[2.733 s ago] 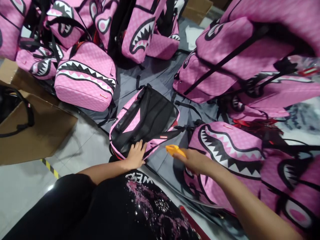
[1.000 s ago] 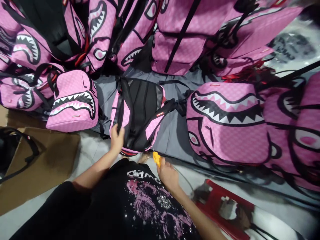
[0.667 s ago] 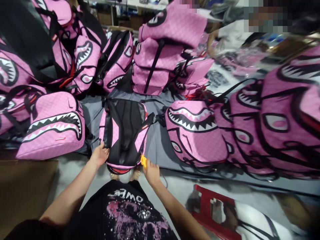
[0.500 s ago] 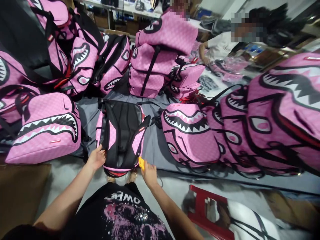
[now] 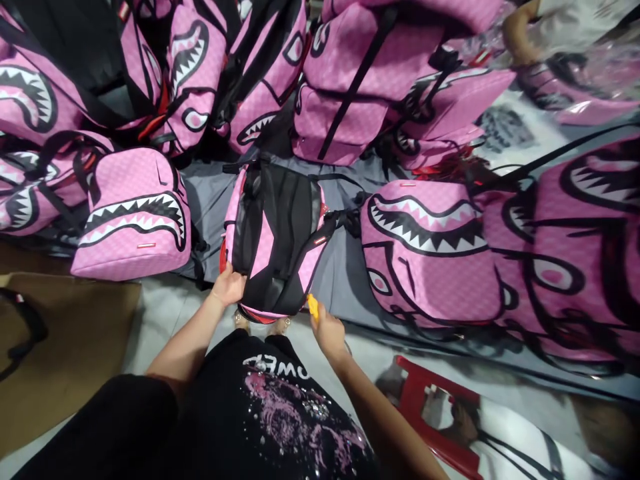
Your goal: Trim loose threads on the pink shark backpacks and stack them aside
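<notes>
A pink and black backpack (image 5: 285,227) lies on the grey-covered table in front of me, its padded black back panel and straps facing up. My left hand (image 5: 229,285) is closed on its lower left side, the fingers partly hidden by the bag's edge. In my right hand (image 5: 329,331) is a pair of yellow thread snips (image 5: 313,307), held beside the bag's lower right corner. My fingers cover most of the snips. Whether their tip touches the bag I cannot tell.
Shark-mouth backpacks flank mine, one on the left (image 5: 135,217) and several on the right (image 5: 430,253). A tall bag stack (image 5: 345,87) stands behind. Brown cardboard (image 5: 75,360) lies lower left, a red stool (image 5: 435,427) lower right. Another person's arm (image 5: 520,37) shows at upper right.
My view has tilted down and shifted left, so everything sits further right. The backpack has turned slightly and its left side is tipped up more. Both hands keep their holds.
</notes>
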{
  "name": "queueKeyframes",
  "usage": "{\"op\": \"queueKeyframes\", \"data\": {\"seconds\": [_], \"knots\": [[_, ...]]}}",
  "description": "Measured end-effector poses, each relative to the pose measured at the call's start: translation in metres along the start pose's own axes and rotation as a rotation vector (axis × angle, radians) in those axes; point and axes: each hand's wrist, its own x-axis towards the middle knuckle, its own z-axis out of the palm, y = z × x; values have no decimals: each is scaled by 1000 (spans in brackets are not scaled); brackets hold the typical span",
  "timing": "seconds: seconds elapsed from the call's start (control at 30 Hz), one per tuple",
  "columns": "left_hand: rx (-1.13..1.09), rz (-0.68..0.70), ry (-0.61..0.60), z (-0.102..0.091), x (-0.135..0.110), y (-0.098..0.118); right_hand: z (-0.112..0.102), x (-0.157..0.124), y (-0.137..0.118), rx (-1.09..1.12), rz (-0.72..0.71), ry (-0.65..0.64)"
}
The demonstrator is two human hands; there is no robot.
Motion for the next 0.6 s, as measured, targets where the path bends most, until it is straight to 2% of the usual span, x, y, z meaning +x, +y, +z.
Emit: {"op": "queueKeyframes", "data": {"seconds": [0.13,0.3,0.47,0.6], "knots": [[26,43,-17,3,0,5,-3,-25,3,47,3,21],[14,6,-59,6,8,8,-2,-50,6,86,52,56],[37,-23,-47,20,20,10,-14,-53,-2,121,144,-7],[-38,-51,-119,28,26,12,-22,-56,-4,176,193,-58]]}}
